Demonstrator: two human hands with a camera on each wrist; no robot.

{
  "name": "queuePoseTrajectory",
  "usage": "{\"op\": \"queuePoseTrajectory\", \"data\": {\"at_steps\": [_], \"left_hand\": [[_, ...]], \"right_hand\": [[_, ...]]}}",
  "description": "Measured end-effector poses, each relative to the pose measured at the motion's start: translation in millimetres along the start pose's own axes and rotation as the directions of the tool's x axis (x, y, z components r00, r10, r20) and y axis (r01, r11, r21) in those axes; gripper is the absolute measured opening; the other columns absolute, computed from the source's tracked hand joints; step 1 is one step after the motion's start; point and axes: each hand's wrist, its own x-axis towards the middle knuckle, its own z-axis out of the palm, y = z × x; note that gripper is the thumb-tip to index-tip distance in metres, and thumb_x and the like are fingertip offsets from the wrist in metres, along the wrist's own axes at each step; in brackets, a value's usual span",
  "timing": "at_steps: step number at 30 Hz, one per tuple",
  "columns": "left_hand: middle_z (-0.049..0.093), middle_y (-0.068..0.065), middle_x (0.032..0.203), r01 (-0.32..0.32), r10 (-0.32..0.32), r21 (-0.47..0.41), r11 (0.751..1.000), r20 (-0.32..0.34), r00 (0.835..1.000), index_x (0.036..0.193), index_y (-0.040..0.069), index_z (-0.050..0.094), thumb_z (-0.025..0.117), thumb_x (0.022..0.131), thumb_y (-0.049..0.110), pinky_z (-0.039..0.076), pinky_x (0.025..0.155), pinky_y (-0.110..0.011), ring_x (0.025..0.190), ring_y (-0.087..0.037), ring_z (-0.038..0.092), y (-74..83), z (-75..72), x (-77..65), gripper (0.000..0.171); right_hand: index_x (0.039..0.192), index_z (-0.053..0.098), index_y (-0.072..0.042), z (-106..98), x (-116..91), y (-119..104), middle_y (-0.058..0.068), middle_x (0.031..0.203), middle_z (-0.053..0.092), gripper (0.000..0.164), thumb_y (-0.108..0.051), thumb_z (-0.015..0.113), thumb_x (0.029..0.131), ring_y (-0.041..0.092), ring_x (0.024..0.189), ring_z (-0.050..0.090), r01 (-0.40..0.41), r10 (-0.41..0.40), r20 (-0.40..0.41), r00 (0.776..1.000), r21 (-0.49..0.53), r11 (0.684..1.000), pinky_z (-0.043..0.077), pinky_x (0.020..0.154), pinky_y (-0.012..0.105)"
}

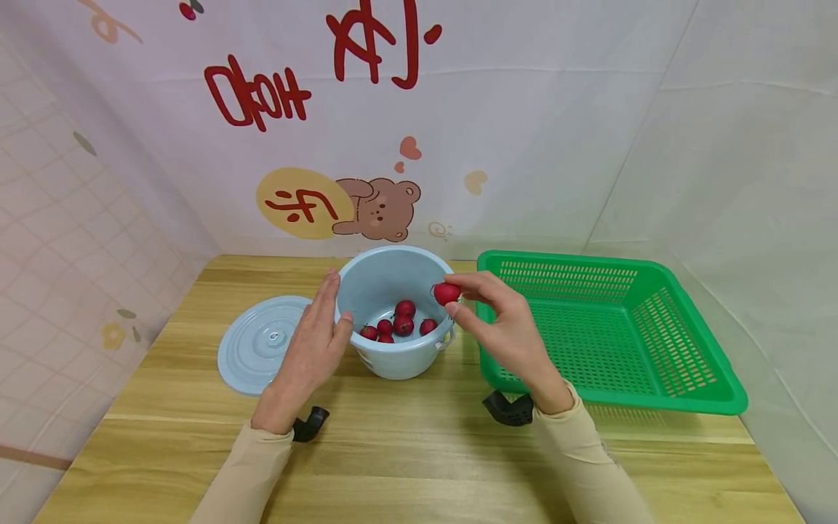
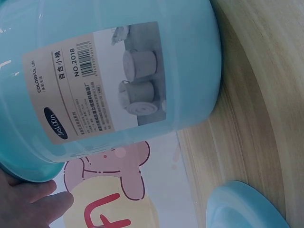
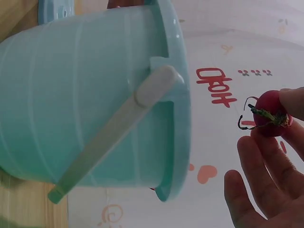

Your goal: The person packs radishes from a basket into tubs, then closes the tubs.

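Observation:
A light blue bucket (image 1: 399,364) stands on the table with several red radishes (image 1: 403,324) at its bottom. Just above its right rim, my right hand (image 1: 503,324) pinches one radish (image 1: 448,293) between thumb and fingertips. In the right wrist view, dark green stem stubs show on that radish (image 3: 270,107). My left hand (image 1: 314,340) rests with fairly straight fingers against the bucket's left rim. In the left wrist view, its fingers (image 2: 50,206) are at the rim, and a printed label (image 2: 95,83) shows on the bucket's side.
A blue round lid (image 1: 245,349) lies on the table left of the bucket, partly behind my left hand. To the right sits a green perforated basket (image 1: 710,404). The bucket's handle (image 3: 111,135) hangs down its side. A printed cloth wall (image 1: 524,145) stands behind the table.

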Motion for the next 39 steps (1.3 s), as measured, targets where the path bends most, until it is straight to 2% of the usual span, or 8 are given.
{"op": "queuePoseTrajectory", "data": {"at_steps": [9,18,25,32,36,39], "left_hand": [[0.016,-0.008,0.173,-0.001,0.001,-0.005,1.000,-0.006,1.000,0.165,0.003,0.019,0.041,0.108,0.030,0.018,0.121,-0.066,0.157,-0.031,0.020,0.0,0.1,0.5,0.067],[0.017,-0.009,0.172,-0.012,0.012,-0.002,1.000,-0.011,1.000,0.165,0.003,0.019,0.038,0.109,0.035,0.019,0.121,-0.066,0.157,-0.030,0.020,-0.9,0.2,0.2,0.067],[0.017,-0.009,0.172,-0.019,0.019,-0.005,1.000,-0.013,1.000,0.165,0.003,0.019,0.039,0.109,0.034,0.021,0.120,-0.067,0.157,-0.032,0.021,-0.8,0.0,0.8,0.067],[0.017,-0.009,0.172,-0.022,0.022,-0.003,1.000,-0.013,1.000,0.165,0.003,0.019,0.038,0.109,0.036,0.020,0.120,-0.067,0.157,-0.031,0.021,-0.7,0.5,0.6,0.068],[0.017,-0.010,0.172,-0.016,0.016,-0.001,1.000,-0.007,1.000,0.165,0.003,0.018,0.038,0.109,0.035,0.019,0.121,-0.066,0.157,-0.032,0.020,-0.4,0.1,0.4,0.068],[0.014,-0.010,0.173,0.000,0.000,-0.001,1.000,0.007,1.000,0.166,0.005,0.016,0.037,0.109,0.036,0.018,0.122,-0.065,0.157,-0.031,0.018,-0.1,-0.7,0.2,0.068]], "right_hand": [[0.129,0.073,-0.012,22,7,6,-0.002,0.125,0.069,0.034,-0.012,0.076,0.095,0.015,0.114,0.061,0.007,-0.006,0.012,1.000,-0.072,0.997,0.053,0.098,0.045],[0.128,0.073,-0.010,41,13,12,0.002,0.123,0.069,0.034,-0.014,0.077,0.094,0.019,0.118,0.062,0.022,-0.019,0.017,1.000,-0.195,0.981,0.052,0.101,0.043],[0.128,0.073,-0.010,47,14,16,0.004,0.123,0.069,0.033,-0.016,0.076,0.095,0.023,0.117,0.064,0.064,-0.050,0.051,0.997,-0.323,0.944,0.055,0.096,0.045],[0.127,0.073,-0.009,50,12,18,0.007,0.122,0.070,0.033,-0.016,0.075,0.095,0.028,0.115,0.063,0.097,-0.068,0.081,0.994,-0.443,0.891,0.052,0.097,0.047],[0.127,0.073,-0.009,50,12,18,0.008,0.123,0.069,0.032,-0.017,0.073,0.096,0.029,0.116,0.062,0.104,-0.068,0.093,0.993,-0.482,0.870,0.051,0.099,0.047],[0.128,0.073,-0.009,49,10,17,0.008,0.126,0.068,0.032,-0.019,0.071,0.098,0.028,0.118,0.061,0.100,-0.061,0.095,0.994,-0.488,0.867,0.050,0.101,0.047]]}}
